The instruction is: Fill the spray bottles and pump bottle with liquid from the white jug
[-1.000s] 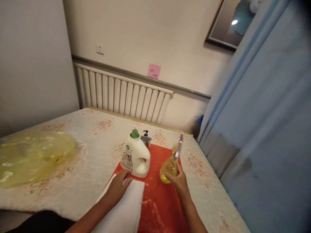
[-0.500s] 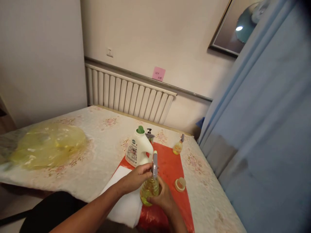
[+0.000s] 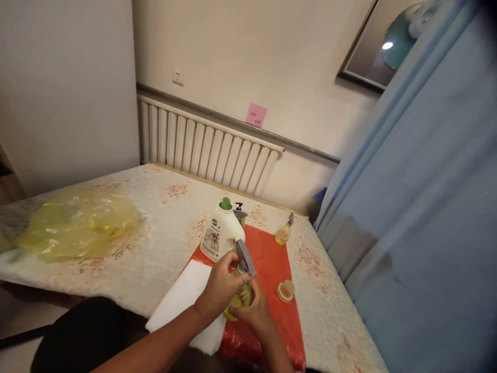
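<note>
Between my hands is a clear spray bottle (image 3: 244,296) of yellow liquid with a grey trigger head (image 3: 245,258). My left hand (image 3: 224,280) has its fingers closed around the neck, just below the trigger head. My right hand (image 3: 254,311) wraps the bottle's body from the right. A cream detergent jug (image 3: 222,233) with a green spout in its open mouth stands just behind my left hand. To the right, a pale cap (image 3: 286,291) rests on the red plastic sheet (image 3: 267,259). White paper or cloth (image 3: 182,295) lies partly under my left forearm.
A second spray bottle (image 3: 282,234) stands at the sheet's far right edge. A dark pump bottle (image 3: 239,213) is partly hidden behind the jug. A crumpled yellow plastic bag (image 3: 81,223) lies left on the floral tablecloth (image 3: 163,223). A blue curtain (image 3: 407,207) hangs on the right.
The trigger head has turned, its nozzle end now pointing up and left. My left hand has shifted around the bottle's neck, while my right hand keeps its hold on the body.
</note>
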The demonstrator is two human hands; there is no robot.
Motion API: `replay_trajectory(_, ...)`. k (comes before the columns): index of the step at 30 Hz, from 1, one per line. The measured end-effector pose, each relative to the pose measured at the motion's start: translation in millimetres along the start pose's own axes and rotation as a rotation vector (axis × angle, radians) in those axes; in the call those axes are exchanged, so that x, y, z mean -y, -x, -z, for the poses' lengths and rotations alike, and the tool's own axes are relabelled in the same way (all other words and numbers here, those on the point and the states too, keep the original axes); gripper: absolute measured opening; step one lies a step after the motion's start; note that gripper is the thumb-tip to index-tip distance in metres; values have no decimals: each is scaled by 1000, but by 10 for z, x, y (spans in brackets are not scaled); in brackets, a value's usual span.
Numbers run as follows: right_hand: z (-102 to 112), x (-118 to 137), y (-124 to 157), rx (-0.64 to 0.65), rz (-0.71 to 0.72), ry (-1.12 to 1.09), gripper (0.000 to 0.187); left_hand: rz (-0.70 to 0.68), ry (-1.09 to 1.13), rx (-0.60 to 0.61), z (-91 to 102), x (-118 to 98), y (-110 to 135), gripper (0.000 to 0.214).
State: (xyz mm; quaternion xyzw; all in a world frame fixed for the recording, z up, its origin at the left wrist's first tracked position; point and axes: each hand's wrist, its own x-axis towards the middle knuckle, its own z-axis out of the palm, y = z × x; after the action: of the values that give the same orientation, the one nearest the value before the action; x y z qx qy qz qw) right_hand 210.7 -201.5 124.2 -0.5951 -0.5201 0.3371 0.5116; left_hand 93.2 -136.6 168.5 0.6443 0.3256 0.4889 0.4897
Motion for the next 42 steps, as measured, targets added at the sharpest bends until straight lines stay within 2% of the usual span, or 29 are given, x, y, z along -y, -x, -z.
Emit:
replay_trajectory(2, -12, 27, -3, -26, 30, 44, 47, -12, -71, -74, -19, -22, 6, 26)
replay_trajectory(4, -10, 45, -9, -37, 52, 51, 48, -3, -59, -62, -10, -31, 3, 27)
replay_trajectory(5, -5, 52, -12, -37, 53, 37, 49, 1, -20, -11, 8, -33, 2, 26)
replay_trajectory(9, 30, 69, -13, -5, 29, -21, 53, 51, 240, 336, 125, -60, -1, 29)
replay_trajectory(11, 36, 79, -7, 0, 22, -14, 55, 105, 339, 399, 162, -82, -6, 28)
replay_trajectory(13, 30, 101, 3, 0, 15, -19, 58, 147, 388, 350, 156, -93, -16, 25)
replay_trajectory(18, 5, 226, 33, -3, -27, -49, 55, 164, 367, 127, 47, -75, -21, 30)
replay_trajectory(20, 12, 264, 40, 7, -24, -63, 53, 152, 356, 144, 39, -89, -8, 31)
replay_trajectory(25, 34, 221, 49, -33, -17, 24, 57, 191, 382, 364, 118, -158, 10, 24)
replay_trajectory(28, 21, 171, 57, -51, 5, 39, 59, 169, 396, 332, 117, -146, -8, 23)
replay_trajectory(34, -23, 128, 59, -64, 30, 65, 64, 55, 289, 137, 69, -145, -63, 33)
replay_trajectory(42, -26, 10, 63, -90, 45, 75, 71, 60, 275, 228, 234, -365, -165, 20)
